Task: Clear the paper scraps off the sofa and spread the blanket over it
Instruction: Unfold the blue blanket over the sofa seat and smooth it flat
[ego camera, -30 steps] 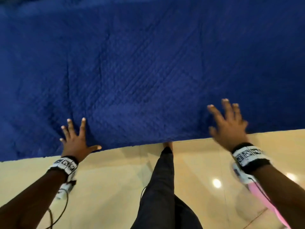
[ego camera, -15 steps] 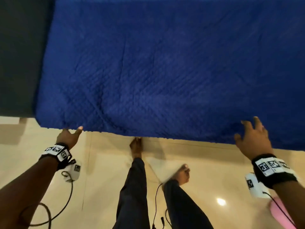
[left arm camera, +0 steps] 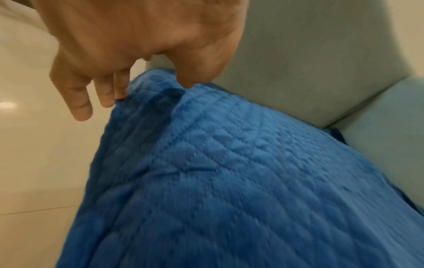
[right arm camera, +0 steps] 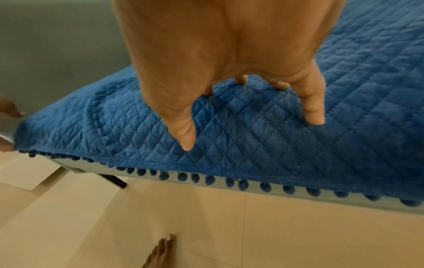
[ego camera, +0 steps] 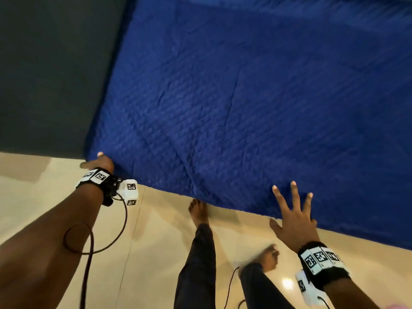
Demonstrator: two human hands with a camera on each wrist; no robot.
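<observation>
A blue quilted blanket [ego camera: 245, 108] lies spread flat over the sofa seat, its pom-pom trim [right arm camera: 243, 185] hanging along the front edge. My left hand [ego camera: 98, 162] is at the blanket's front left corner; in the left wrist view the thumb [left arm camera: 188, 79] sits on top and the fingers [left arm camera: 107, 98] curl against the edge, pinching the corner [left arm camera: 149, 85]. My right hand [ego camera: 294, 215] is farther right at the front edge. It is spread wide, with its fingertips [right arm camera: 314, 116] pressing down on the blanket [right arm camera: 229, 136]. I see no paper scraps.
Bare grey sofa [ego camera: 44, 74] upholstery shows left of the blanket, and its arm and backrest [left arm camera: 309, 63] rise beside the corner. A dark sofa leg [right arm camera: 114, 179] stands on the glossy cream tile floor [ego camera: 156, 253]. My bare feet [ego camera: 198, 210] are close to the front edge. A cable [ego camera: 120, 219] hangs from my left wrist.
My left hand left its flat place on the blanket, slid left to the front corner and took hold of it. My right hand moved along the front edge and spread its fingers.
</observation>
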